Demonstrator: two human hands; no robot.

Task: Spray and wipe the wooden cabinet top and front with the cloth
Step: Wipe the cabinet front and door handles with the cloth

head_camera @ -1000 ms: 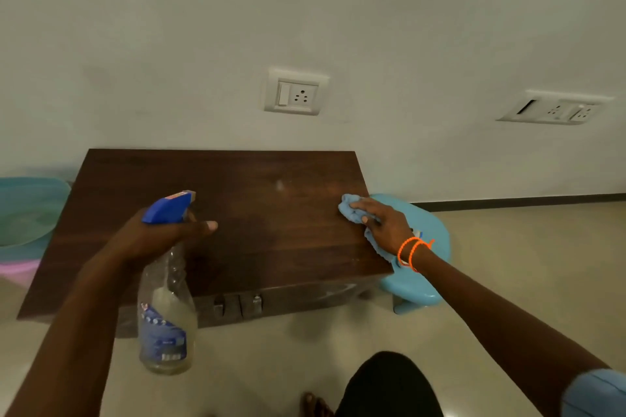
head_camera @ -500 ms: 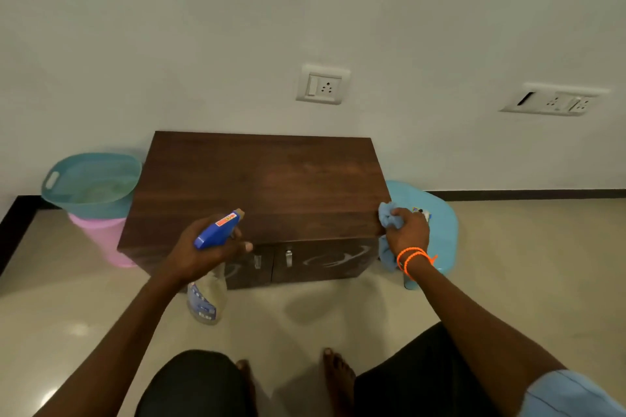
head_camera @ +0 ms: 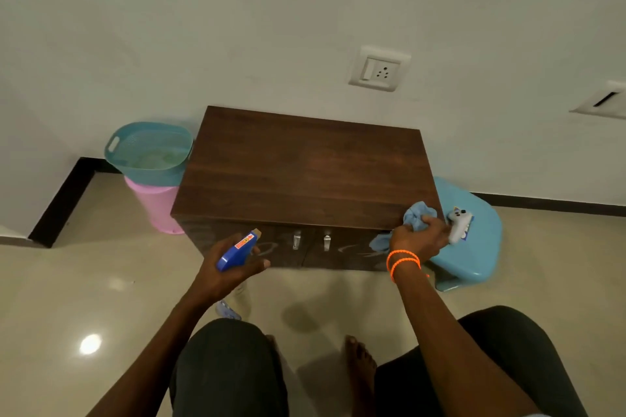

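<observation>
We take the cabinet (head_camera: pixel 305 176) as our landmark and read across from its left. Left of it, against the wall, a teal tub (head_camera: pixel 149 152) sits on a pink bin (head_camera: pixel 155 206). Before the cabinet's front, left of the two door handles (head_camera: pixel 311 241), our left hand (head_camera: pixel 230 267) is closed around the neck of the spray bottle (head_camera: pixel 238 249); the blue head points up and right toward the front, and the clear body hangs down behind the wrist, mostly hidden. At the cabinet's front right corner our right hand (head_camera: pixel 418 239) has its grip shut on the bunched blue cloth (head_camera: pixel 418 215), which touches the top's front edge and drapes a little over the right door. Just right of the cabinet stands a blue stool (head_camera: pixel 474 247) with a small white toy (head_camera: pixel 459 227) on it.

We judge the top done and the front next. The front lies directly below and left of the cloth, its long axis running left-right, with wet streaks on both doors. The right hand is nearer, so a leftward sweep along the doors should serve.
</observation>
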